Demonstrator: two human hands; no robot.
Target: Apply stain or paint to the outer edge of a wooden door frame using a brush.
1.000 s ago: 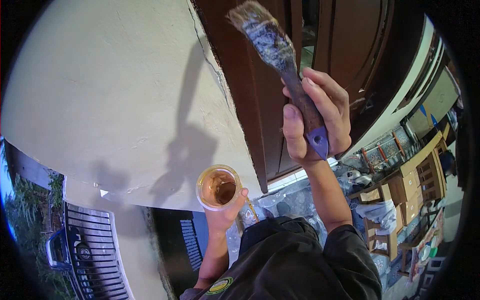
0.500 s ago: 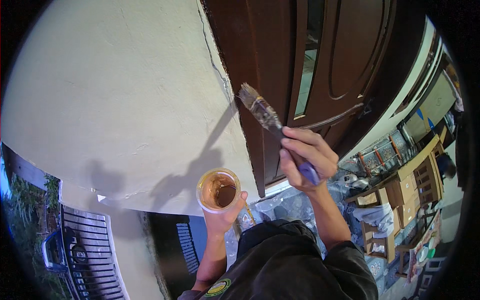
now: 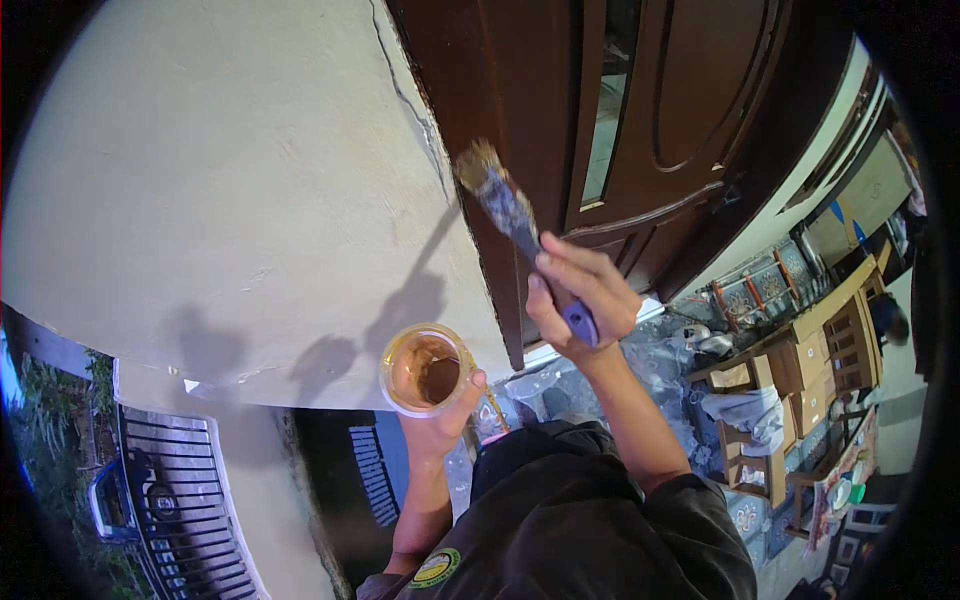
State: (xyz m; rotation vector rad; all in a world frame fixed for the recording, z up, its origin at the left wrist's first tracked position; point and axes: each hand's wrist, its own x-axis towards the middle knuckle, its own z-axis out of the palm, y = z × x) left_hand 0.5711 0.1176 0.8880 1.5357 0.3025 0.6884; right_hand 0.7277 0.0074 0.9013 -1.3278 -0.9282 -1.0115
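Note:
My right hand (image 3: 592, 295) is closed round the handle of a paintbrush (image 3: 508, 212), its worn bristles pointing up and to the left. The bristle end is at the edge of a dark brown door frame (image 3: 470, 90); whether it touches the wood I cannot tell. Lower down, my left hand (image 3: 440, 425) grips a clear plastic cup (image 3: 425, 372) with brown paint inside and smeared on its walls. A pale wall (image 3: 230, 180) meets the frame, and a crack runs down beside that joint.
The panelled brown door (image 3: 700, 100) has a narrow glass strip. On the right stand wooden chairs and cardboard boxes (image 3: 800, 370), with a pale cloth (image 3: 750, 415) over one chair. A black railing (image 3: 185, 500) is at the lower left, a vehicle beyond it. Patterned tiles cover the floor.
The brush and my right hand have shifted left and slightly up in view. My left hand with the cup has also moved slightly left and up, and the view has shifted a little.

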